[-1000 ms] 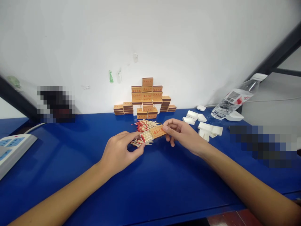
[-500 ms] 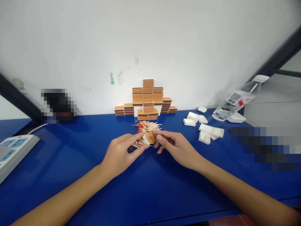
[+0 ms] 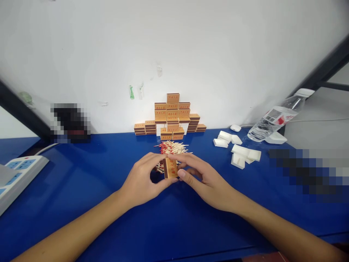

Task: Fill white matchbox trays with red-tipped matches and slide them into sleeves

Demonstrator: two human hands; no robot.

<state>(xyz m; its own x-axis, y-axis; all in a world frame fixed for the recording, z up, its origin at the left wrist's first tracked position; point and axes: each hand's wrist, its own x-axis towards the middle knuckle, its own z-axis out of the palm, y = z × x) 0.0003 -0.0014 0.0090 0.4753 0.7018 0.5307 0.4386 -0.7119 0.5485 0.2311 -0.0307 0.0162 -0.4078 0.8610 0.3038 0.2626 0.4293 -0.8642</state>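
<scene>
Between my two hands is a matchbox [image 3: 171, 168], its orange printed face toward me and a dark striking strip along its left side. My left hand [image 3: 145, 178] pinches it at top and bottom between forefinger and thumb. From the other side my right hand [image 3: 203, 178] grips it, forefinger along the top edge and thumb near its right side. Just behind it lies a heap of loose matches [image 3: 174, 147] with red heads, partly covered by my fingers. Beyond the heap, stacked matchboxes [image 3: 172, 113] form a stepped structure against the wall.
White matchbox trays [image 3: 245, 152] lie on the blue table [image 3: 109, 163] to the right. Behind them a plastic water bottle [image 3: 278, 116] leans at a slant, near a small white case [image 3: 235, 128]. A power strip [image 3: 23, 178] sits at the left edge.
The matchbox has been turned upright in my hands and moved slightly toward me. Its white end no longer shows; the dark side strip now does. My right hand has come closer to my left.
</scene>
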